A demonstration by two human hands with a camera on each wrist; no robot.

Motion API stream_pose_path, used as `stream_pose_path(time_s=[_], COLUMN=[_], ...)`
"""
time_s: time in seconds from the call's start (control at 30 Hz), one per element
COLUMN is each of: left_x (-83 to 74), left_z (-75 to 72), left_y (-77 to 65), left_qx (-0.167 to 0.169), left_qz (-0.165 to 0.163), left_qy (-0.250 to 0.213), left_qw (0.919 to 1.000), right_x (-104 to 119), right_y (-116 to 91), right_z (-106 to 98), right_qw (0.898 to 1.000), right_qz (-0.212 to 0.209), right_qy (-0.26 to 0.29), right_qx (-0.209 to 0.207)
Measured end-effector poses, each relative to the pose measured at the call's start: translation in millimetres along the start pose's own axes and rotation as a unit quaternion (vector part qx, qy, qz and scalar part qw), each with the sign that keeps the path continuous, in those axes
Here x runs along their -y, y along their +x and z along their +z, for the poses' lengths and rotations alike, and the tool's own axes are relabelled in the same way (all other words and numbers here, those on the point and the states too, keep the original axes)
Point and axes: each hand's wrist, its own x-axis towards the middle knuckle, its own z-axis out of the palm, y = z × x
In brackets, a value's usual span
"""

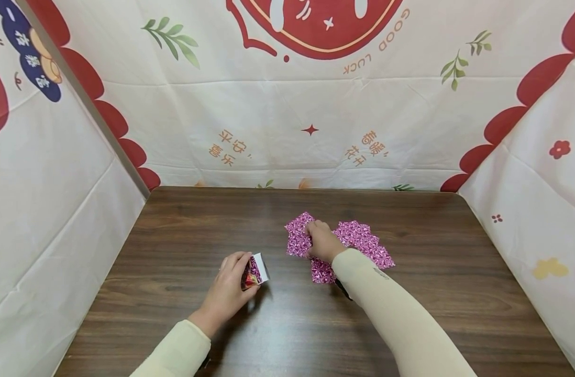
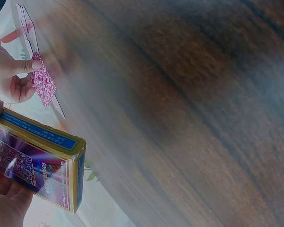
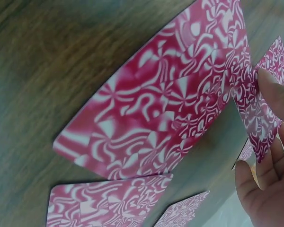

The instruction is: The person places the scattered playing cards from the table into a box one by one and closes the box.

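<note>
My left hand (image 1: 225,289) grips a playing card box (image 1: 252,273) just above the table, left of the middle. Its white end flap (image 1: 262,267) stands out, and patterned card backs show at that end. In the left wrist view the box (image 2: 49,172) has a gold edge and a purple face. My right hand (image 1: 325,241) pinches a playing card (image 3: 261,113) with a pink and white swirled back between thumb and fingers. Other pink playing cards (image 1: 363,241) lie face down around it, some overlapping; one playing card (image 1: 321,271) is partly under the forearm.
Everything lies on a dark wood-grain table (image 1: 184,225). A white printed cloth (image 1: 278,104) hangs behind it and along both sides. The right sleeve (image 1: 386,303) reaches across the table's right half and covers part of the cards.
</note>
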Motion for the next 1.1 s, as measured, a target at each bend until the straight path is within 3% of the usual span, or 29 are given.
stream_pose_path(time_s=[0.37, 0.7, 1.1], left_x=[-0.5, 0.4, -0.3], left_z=[-1.9, -1.8, -1.2], left_y=[1.2, 2.1, 2.4], left_qx=[0.006, -0.006, -0.002], left_qz=[-0.002, 0.008, 0.003], left_qy=[0.004, 0.006, 0.005], left_qw=[1.0000, 0.9999, 1.0000], right_x=[3, 4, 2], right_y=[-2, -8, -12], right_z=[-2, -6, -7], right_qw=[1.000, 0.996, 0.993], right_qz=[0.010, -0.024, -0.010], right_qy=[0.021, 0.082, 0.118], right_qx=[-0.016, -0.032, -0.025])
